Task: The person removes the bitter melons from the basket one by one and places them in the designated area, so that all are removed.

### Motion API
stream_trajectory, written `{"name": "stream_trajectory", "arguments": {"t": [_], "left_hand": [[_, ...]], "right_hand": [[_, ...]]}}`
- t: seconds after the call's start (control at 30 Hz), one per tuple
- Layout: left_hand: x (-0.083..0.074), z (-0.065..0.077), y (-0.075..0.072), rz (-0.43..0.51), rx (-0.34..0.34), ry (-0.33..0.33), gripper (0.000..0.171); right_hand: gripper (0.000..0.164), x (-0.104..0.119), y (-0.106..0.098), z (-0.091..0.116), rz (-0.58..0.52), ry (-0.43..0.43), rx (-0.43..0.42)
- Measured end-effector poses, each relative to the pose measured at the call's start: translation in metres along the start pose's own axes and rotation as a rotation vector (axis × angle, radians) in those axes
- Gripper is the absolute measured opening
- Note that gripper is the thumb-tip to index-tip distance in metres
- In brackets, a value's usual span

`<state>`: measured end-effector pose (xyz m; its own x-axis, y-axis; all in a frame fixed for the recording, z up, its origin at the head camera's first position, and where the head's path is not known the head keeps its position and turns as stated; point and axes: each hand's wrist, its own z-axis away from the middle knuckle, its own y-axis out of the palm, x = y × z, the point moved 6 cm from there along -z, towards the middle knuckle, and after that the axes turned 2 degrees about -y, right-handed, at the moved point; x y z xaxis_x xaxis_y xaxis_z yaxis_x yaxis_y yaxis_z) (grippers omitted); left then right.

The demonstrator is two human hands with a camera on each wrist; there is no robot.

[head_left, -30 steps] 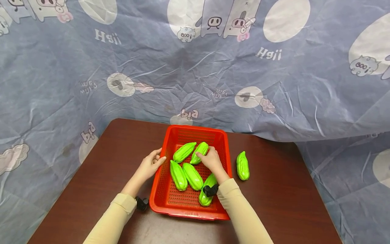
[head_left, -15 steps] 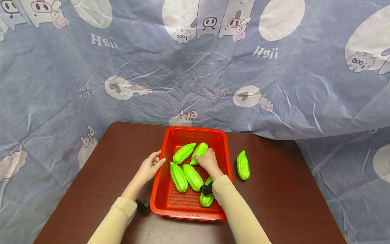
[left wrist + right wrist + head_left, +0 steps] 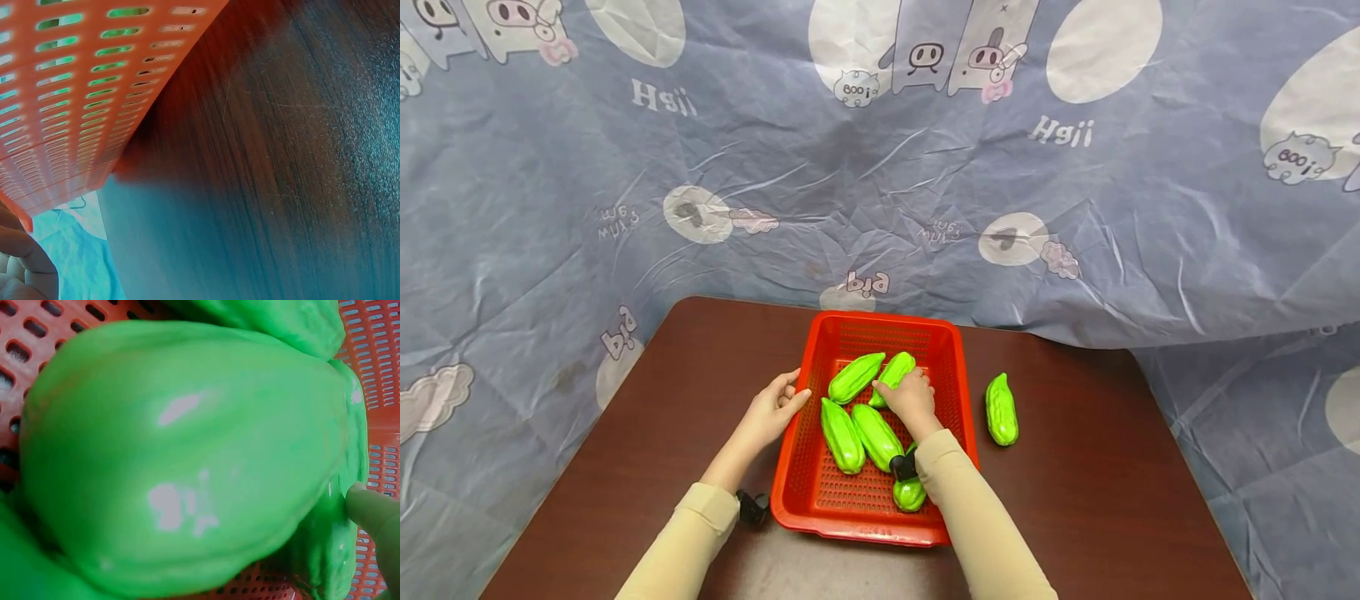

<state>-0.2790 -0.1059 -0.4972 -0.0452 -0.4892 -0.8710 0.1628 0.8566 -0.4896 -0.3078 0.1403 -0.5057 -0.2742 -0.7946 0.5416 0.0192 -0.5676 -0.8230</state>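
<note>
My left hand [image 3: 771,410] grips the left rim of a red perforated plastic basket [image 3: 842,530], thumb over the edge. In the left wrist view its curled fingers [image 3: 28,259] show beside the basket wall [image 3: 94,69]. Inside, towards the back right, my right hand [image 3: 912,402] holds a bright green, ridged bitter melon [image 3: 898,367]. The right thumb [image 3: 378,515] presses on that melon in the right wrist view, where a nearer one [image 3: 181,456] fills the middle. Several more bitter melons lie in the basket, among them one at back left [image 3: 856,378]. The near-right one [image 3: 910,496] is partly hidden under my right wrist.
One more bitter melon [image 3: 1002,410] lies on the dark brown table [image 3: 1090,467], right of the basket. A blue-grey printed cloth [image 3: 865,183] hangs behind and at both sides of the table.
My right hand and forearm have shifted slightly left and nearer, covering more of the near-right melon. The held melon stays in almost the same spot. My left hand keeps its grip on the rim.
</note>
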Motion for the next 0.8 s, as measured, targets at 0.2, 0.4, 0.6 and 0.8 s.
{"name": "stream_trajectory", "arguments": {"t": [0.2,0.4,0.6,0.8], "left_hand": [[-0.002,0.0,-0.001,-0.002,0.002,-0.008,0.056],[-0.003,0.001,-0.001,-0.005,0.007,-0.007,0.056],[-0.002,0.001,-0.001,-0.019,0.005,0.004,0.057],[-0.002,0.0,-0.001,-0.024,0.001,0.005,0.058]], "right_hand": [[0.09,0.0,-0.001,-0.001,-0.041,0.022,-0.005],[0.081,-0.003,-0.003,-0.002,-0.119,0.052,0.007],[0.079,-0.006,-0.007,-0.001,-0.144,0.069,0.013],[0.071,-0.009,-0.014,0.0,-0.146,0.071,0.018]]}}
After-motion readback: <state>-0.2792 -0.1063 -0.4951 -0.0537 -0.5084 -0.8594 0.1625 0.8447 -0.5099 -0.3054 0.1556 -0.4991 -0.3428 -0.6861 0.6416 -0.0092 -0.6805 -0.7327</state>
